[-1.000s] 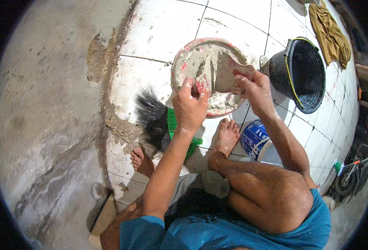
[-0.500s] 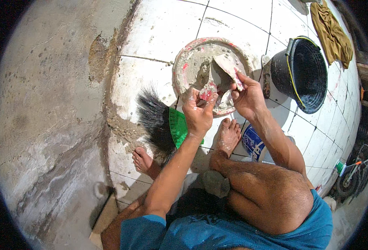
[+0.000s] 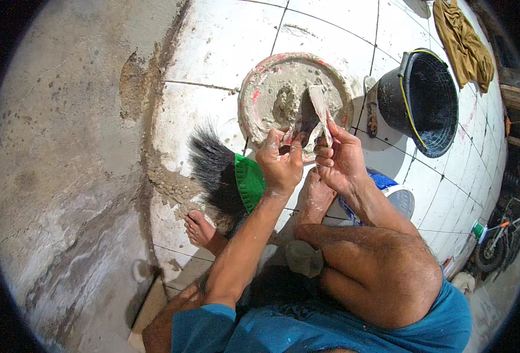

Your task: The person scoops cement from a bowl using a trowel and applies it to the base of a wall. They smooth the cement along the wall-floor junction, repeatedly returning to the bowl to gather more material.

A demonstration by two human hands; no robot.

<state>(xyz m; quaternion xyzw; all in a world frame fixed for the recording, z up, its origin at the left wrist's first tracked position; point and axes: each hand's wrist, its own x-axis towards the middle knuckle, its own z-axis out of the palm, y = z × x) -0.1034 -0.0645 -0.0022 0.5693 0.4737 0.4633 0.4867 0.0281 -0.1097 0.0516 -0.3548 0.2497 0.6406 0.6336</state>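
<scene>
A round reddish pan [image 3: 245,109] coated with wet grey mortar [image 3: 285,103] sits on the tiles in front of me. Over its near side, my right hand [image 3: 343,160] pinches a thin, flat, mortar-smeared scraper [image 3: 318,106], held nearly edge-on with its wide end upward. Close beside it, my left hand [image 3: 279,163] closes its thumb and fingers on a small red-and-whitish flat piece [image 3: 289,135], also smeared with mortar. Fingers partly hide that piece, so its full shape does not show. Both hands carry grey smears.
Right of the pan lies a trowel [image 3: 372,115] beside a black bucket [image 3: 389,103]. A green broom with black bristles [image 3: 210,167] is at left, near the rough wall [image 3: 77,147]. A blue-and-white tub [image 3: 400,201] stands by my right forearm; a brown cloth [image 3: 463,50] lies far right.
My right hand has shifted slightly left and down, turning the scraper from its broad face to nearly edge-on. My left hand keeps its pinch and stays about in place.
</scene>
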